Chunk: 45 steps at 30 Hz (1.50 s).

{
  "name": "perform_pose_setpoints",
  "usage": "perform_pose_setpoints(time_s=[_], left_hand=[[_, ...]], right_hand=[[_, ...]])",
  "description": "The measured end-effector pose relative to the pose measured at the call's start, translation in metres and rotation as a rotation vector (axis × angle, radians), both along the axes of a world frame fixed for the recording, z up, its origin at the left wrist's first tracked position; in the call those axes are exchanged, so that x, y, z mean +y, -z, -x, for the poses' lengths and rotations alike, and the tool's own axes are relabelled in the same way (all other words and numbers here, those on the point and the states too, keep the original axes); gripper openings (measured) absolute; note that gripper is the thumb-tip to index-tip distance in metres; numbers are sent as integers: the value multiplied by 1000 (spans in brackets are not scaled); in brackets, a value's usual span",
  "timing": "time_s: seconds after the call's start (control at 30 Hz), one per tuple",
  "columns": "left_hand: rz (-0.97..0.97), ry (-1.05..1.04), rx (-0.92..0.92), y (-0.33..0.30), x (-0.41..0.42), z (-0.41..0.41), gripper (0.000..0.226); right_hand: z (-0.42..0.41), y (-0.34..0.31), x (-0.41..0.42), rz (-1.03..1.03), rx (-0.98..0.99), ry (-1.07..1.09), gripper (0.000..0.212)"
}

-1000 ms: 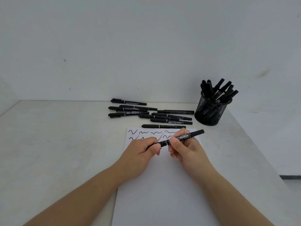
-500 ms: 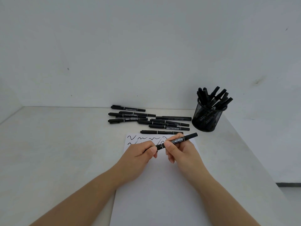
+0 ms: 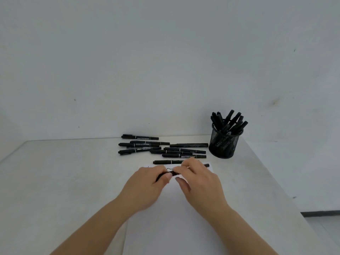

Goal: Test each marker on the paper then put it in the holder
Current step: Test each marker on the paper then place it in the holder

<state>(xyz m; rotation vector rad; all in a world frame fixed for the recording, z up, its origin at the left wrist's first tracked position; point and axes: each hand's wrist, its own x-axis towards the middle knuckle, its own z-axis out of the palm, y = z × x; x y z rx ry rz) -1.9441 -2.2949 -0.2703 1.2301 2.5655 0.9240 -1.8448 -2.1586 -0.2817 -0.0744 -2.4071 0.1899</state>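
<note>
Both hands hold one black marker (image 3: 173,173) over the far end of the white paper (image 3: 174,223). My left hand (image 3: 147,184) grips its left end, and my right hand (image 3: 198,181) grips the barrel, whose tip pokes out at the right. Whether the cap is on or off is hidden by the fingers. Squiggle marks on the paper are mostly covered by the hands. Several loose black markers (image 3: 161,150) lie on the table beyond the paper. The black mesh holder (image 3: 224,144) stands at the back right with several markers in it.
The pale table (image 3: 64,181) meets a white wall at the back. Its right edge (image 3: 287,196) runs close past the holder, with floor visible beyond at the lower right.
The view has tilted upward, so everything sits lower in the frame. My hands have drawn closer together on the marker, and the right hand now covers more of its barrel.
</note>
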Motion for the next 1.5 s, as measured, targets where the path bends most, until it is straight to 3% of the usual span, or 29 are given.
perform_pose_setpoints(time_s=[0.1,0.23,0.33,0.43,0.57,0.7,0.97,1.27,1.5], left_hand=[[2,78,20,-12,8,-3,23],[-50,142,52,-28,18,3,17],[10,139,164,-31,27,19,18],[144,92,295,-23,36,42,17],[238,64,375,-8,44,67,23],[258,55,390,2,51,77,26],[271,55,376,15,56,83,20],[243,34,327,26,53,86,21],[191,-23,315,28,46,88,16]], right_hand=[[2,-4,7,-125,21,-26,21],[2,-24,39,-74,-25,39,17],[4,-48,74,224,-19,189,15],[3,-67,109,524,150,260,22],[7,-91,129,722,290,254,42],[20,-96,135,671,289,268,52],[42,-79,134,431,99,321,47],[57,-51,129,419,-111,410,34],[57,-48,126,334,-115,426,35]])
